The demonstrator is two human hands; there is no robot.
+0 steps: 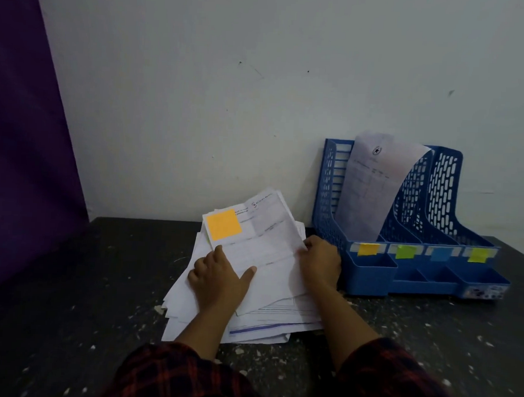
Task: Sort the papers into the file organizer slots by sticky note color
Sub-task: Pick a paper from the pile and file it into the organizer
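Left hand (218, 276) lies flat, fingers spread, pressing the loose paper stack (249, 307) onto the counter (68, 279), likely so only the top sheet (253, 231) comes away. Right hand (320, 257) pinches that sheet's right edge, fingers curled on it; its orange sticky note (224, 224) sits at the far left corner, clear of both hands. Blue file organizer (369, 273) stands just right of the stack, one paper already in its leftmost slot behind the orange tab (368, 249), probably this sheet's slot.

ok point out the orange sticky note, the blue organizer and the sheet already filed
orange sticky note (224, 224), head view, its middle
blue organizer (368, 279), head view, front wall
filed sheet (373, 186), head view, its middle
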